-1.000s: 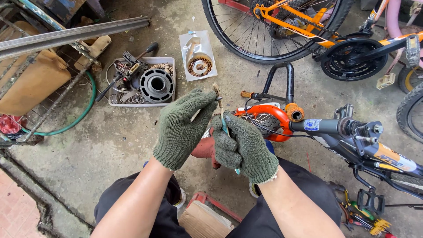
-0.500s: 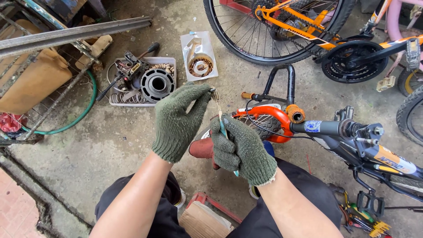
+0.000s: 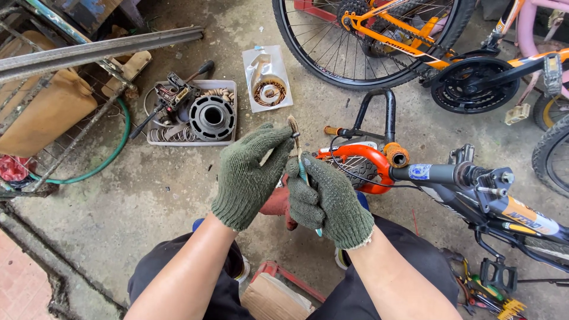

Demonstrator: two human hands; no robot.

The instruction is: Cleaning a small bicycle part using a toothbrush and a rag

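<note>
Both of my hands wear dark green knit gloves and meet in the middle of the head view. My right hand (image 3: pixel 329 198) grips a small brush (image 3: pixel 296 142) with a teal handle, held upright with the worn bristle end on top. My left hand (image 3: pixel 249 175) pinches the bristle tip with thumb and fingers. Just behind my hands lies a small overturned bicycle (image 3: pixel 450 178) with an orange fork and a dark frame. A red object (image 3: pixel 278 204) shows below my hands, partly hidden.
A white tray (image 3: pixel 192 112) of metal parts and a grey hub sits at the upper left, with a plastic packet (image 3: pixel 267 77) beside it. An orange bicycle's wheel (image 3: pixel 367 41) stands behind. A green hose (image 3: pixel 112 154), metal bars and a tan bag lie at left. Tools (image 3: pixel 492 290) lie at lower right.
My left hand has closed its fingertips on the top of the brush, and both hands have shifted slightly downward together. The bicycles and tray stay put.
</note>
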